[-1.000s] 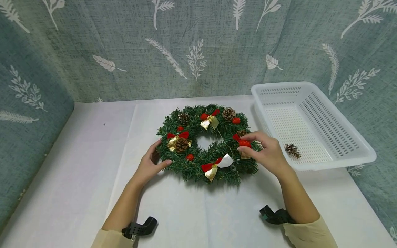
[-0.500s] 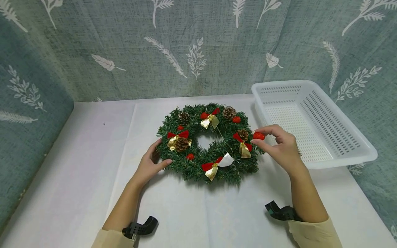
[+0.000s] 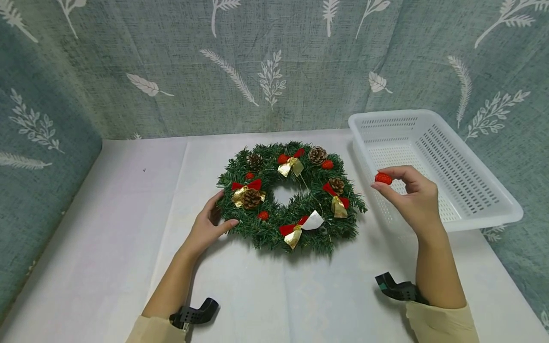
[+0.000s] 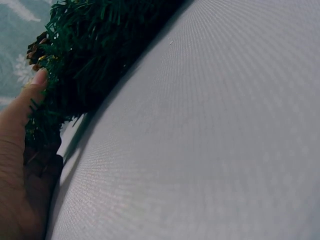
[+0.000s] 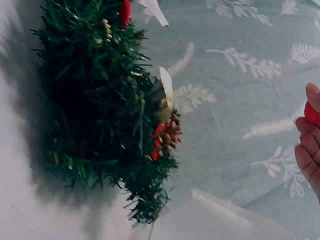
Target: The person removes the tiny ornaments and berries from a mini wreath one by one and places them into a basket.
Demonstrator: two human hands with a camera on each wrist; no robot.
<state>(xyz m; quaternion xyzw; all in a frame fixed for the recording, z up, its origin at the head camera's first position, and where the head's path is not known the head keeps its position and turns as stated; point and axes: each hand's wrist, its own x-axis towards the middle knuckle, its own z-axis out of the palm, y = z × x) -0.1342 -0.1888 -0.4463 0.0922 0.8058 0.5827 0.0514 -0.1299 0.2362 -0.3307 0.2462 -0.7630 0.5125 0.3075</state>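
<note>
Right hand (image 3: 415, 196) pinches red ornament (image 3: 383, 178), right of frame; left hand (image 3: 208, 228) grips wreath (image 3: 272, 231), mid-frame. Light pinch likely best.

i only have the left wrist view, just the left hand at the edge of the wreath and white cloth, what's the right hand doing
Observer: The right hand pinches a small red ornament by its thumb and fingertips.
Operator: ok is that touching the wreath anywhere
Observer: No, the head view shows it apart from the wreath, off to the right of it.
Operator: and what's standing over on that side
Observer: A white basket with slotted walls; the head view can't settle whether the ornament is over its inside.
</note>
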